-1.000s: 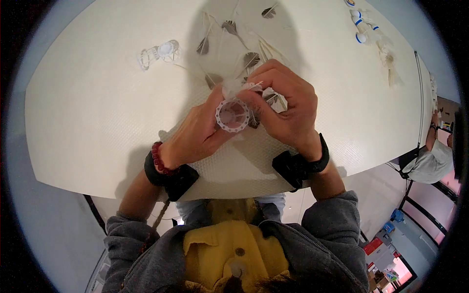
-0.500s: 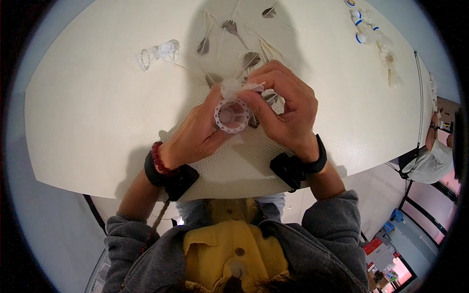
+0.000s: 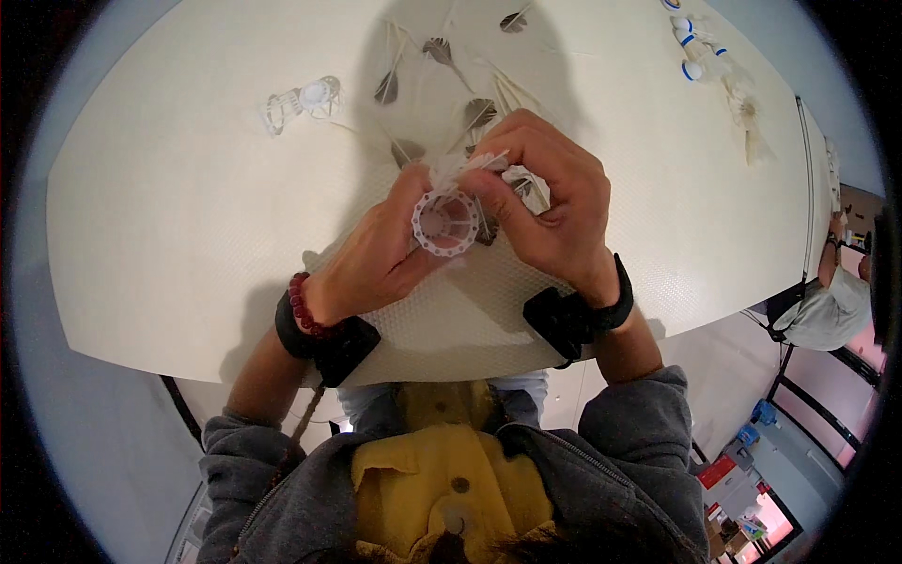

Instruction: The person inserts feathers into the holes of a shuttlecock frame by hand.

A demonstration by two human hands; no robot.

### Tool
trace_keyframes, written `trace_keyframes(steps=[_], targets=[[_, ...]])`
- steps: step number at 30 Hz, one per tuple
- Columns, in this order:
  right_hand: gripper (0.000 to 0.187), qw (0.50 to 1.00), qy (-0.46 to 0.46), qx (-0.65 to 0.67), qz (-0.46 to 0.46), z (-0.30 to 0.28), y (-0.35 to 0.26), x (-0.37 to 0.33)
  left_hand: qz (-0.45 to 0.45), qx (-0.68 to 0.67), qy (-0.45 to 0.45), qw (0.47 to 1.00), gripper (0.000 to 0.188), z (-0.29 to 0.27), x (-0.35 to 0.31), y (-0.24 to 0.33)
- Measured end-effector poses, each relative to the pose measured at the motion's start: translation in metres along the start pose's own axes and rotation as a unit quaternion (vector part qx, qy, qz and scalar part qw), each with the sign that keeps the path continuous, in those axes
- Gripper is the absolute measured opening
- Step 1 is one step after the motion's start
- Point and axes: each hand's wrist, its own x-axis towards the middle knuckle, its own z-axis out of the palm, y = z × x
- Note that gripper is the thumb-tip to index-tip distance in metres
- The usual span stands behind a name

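Observation:
My left hand [image 3: 368, 252] is closed around a white plastic shuttlecock frame [image 3: 445, 226], its round holed rim turned up toward me. Small white feathers [image 3: 474, 165] stick out at the far side of that rim. My right hand [image 3: 556, 209] pinches one of them between thumb and fingers, beside the frame. Where the feather's quill meets the frame is hidden by my fingers. Just beyond and under my hands lie several loose dark-tipped feathers [image 3: 439, 51] with pale quills.
Two more white plastic frames [image 3: 318, 95] lie at the far left of the white table [image 3: 188, 235]. Toward the far right are several blue-banded shuttlecock heads [image 3: 692, 70] and a bunch of pale feathers [image 3: 748, 111]. Past the table's right edge is another person [image 3: 825, 315].
My right hand has shifted very slightly at the feather, its fingertips still pinched. The left hand and frame stay in place.

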Motion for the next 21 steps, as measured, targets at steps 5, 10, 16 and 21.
trace_keyframes(steps=[5, 10, 16, 21], targets=[[0.016, 0.997, 0.022, -0.057, -0.036, 0.0038, -0.0039, -0.0006, -0.003, -0.067, 0.011, 0.998, 0.039, 0.0018, -0.0003, -0.0020], [0.015, 0.998, 0.017, -0.045, -0.032, 0.0057, -0.0035, -0.0023, -0.014, -0.062, 0.009, 0.998, 0.040, 0.0011, -0.0003, -0.0010], [0.012, 0.998, -0.017, -0.044, -0.029, 0.0043, -0.0011, -0.0022, 0.005, -0.031, 0.001, 1.000, 0.043, 0.0008, -0.0008, -0.0031], [0.012, 1.000, -0.026, -0.009, 0.011, 0.0055, -0.0036, -0.0021, 0.004, -0.019, -0.003, 1.000, 0.041, 0.0008, -0.0012, -0.0027]])
